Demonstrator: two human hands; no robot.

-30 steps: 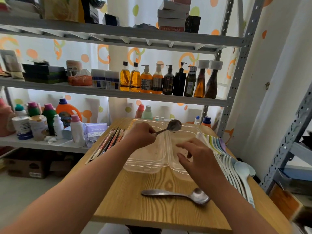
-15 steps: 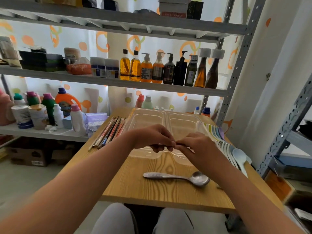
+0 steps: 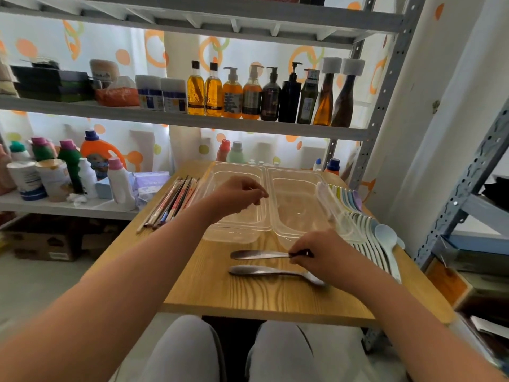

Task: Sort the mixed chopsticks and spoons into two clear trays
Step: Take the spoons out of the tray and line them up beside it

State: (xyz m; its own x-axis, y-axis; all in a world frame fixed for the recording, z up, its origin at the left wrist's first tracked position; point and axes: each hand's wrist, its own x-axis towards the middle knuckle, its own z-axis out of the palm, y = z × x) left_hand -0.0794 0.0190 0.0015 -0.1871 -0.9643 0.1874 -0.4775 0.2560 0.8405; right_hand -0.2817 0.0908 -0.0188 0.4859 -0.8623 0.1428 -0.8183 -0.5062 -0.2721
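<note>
Two clear trays stand side by side on the wooden table, the left tray (image 3: 234, 230) and the right tray (image 3: 296, 205). My right hand (image 3: 321, 255) grips one metal spoon (image 3: 256, 255) by its bowl end, its handle pointing left just above the table in front of the trays. A second metal spoon (image 3: 270, 272) lies just nearer to me. My left hand (image 3: 238, 194) hovers over the left tray, fingers loosely curled and holding nothing. Several chopsticks (image 3: 172, 202) lie left of the trays. A row of pastel plastic spoons (image 3: 369, 230) lies to the right.
The table (image 3: 220, 293) is small, with its front edge near my knees. A metal shelf rack (image 3: 192, 121) with bottles stands behind it. Detergent bottles (image 3: 96, 158) crowd the low shelf at the left. Another rack (image 3: 468, 188) rises at the right.
The metal spoon passed from my left hand to my right, which brought it down near the table beside the other spoon. My left hand drew back over the left tray, holding nothing.
</note>
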